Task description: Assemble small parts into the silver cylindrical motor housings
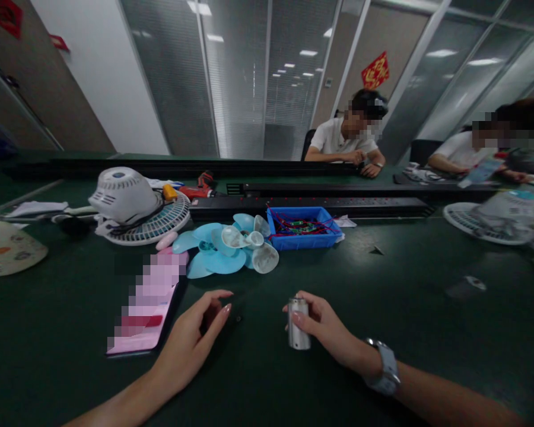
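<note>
Holding a metal cylinder (298, 325) in closed grip, right hand (324, 326) hovers over dark table (382, 296); left hand (191, 341) seemingly empty.

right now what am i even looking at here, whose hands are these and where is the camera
The camera sits on a person's head and looks forward and down, so the two bare arms at the bottom are that person's own. No machine is involved.

The right hand, with a wristwatch, holds a small metal cylinder upright on the dark green table. The left hand rests on the table, fingers curled; whether it holds anything is unclear.

Beside the left hand lies a phone. Farther back are blue fan blades, a white fan housing on its grille, and a blue tray of wires. Two other people sit at the far side.
</note>
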Demonstrator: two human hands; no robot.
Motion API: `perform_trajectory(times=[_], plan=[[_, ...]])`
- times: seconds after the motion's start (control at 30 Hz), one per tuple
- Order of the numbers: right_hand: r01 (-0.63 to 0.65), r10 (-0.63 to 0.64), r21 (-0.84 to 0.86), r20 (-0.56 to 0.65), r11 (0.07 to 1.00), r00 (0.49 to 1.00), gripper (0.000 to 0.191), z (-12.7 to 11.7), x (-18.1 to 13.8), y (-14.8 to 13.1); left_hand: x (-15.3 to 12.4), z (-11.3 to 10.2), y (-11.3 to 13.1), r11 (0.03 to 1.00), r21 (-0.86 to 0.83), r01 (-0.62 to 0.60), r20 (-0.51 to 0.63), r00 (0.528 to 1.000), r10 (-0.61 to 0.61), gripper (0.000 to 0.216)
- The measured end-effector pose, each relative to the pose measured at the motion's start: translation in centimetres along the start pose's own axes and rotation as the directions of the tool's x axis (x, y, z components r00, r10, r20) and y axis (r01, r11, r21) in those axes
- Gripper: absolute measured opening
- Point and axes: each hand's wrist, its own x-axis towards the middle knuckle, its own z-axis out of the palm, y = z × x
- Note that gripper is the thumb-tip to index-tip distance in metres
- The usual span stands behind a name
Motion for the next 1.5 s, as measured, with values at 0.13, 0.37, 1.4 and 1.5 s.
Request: perform_trajectory(times=[0.13,0.37,1.4,1.5], plan=[[0.136,-0.166,-0.141,-0.23,0.981,0.959,0.048,-2.6,0.2,-0.3,0.0,-0.1,0.2,1.0,0.011,0.007,0.001,1.0,-0.007,0.038],[0.009,-0.604,-0.732,-0.555,0.681,0.572,0.053,-14.3,-0.8,0.8,0.2,-0.1,0.0,1.0,0.0,-0.004,0.011,1.0,0.004,0.034],[0.359,-0.322,-0.788,0.216,0.5,0.922,0.023,3.8,3.9,-0.6,-0.1,0.1,0.1,0.996,-0.025,-0.083,-0.06,0.995,0.081,0.029],[0.313,-0.435,-0.808,0.079,0.5,0.897,0.023,-0.5,1.9,-1.7,-0.1,0.0,0.1,0.997,-0.028,-0.07,-0.049,0.996,0.069,0.031]])
